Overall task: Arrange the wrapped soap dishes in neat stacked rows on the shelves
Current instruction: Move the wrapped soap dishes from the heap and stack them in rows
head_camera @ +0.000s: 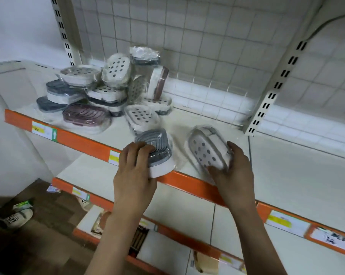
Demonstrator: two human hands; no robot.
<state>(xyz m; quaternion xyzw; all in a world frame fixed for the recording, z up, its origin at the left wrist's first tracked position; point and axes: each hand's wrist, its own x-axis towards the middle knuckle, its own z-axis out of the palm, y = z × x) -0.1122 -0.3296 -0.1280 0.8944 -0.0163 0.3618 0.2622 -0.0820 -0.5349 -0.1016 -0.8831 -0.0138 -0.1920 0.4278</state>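
Note:
A loose pile of several wrapped soap dishes [108,90], grey, white and maroon, lies at the left back of the white upper shelf [217,124]. My left hand [135,167] grips a grey-topped, white-based wrapped soap dish [157,147] at the shelf's orange front edge. My right hand [233,167] holds a white soap dish with a perforated top [205,149], tilted on its side on the shelf, a little to the right of the grey one. The two dishes sit apart.
Orange shelf edges [189,185] carry yellow price labels [42,130]. A wire grid back panel [187,46] and a slotted upright [275,90] stand behind. Lower shelves [187,215] hold a few packaged items. A shoe [18,216] rests on the brown floor at lower left.

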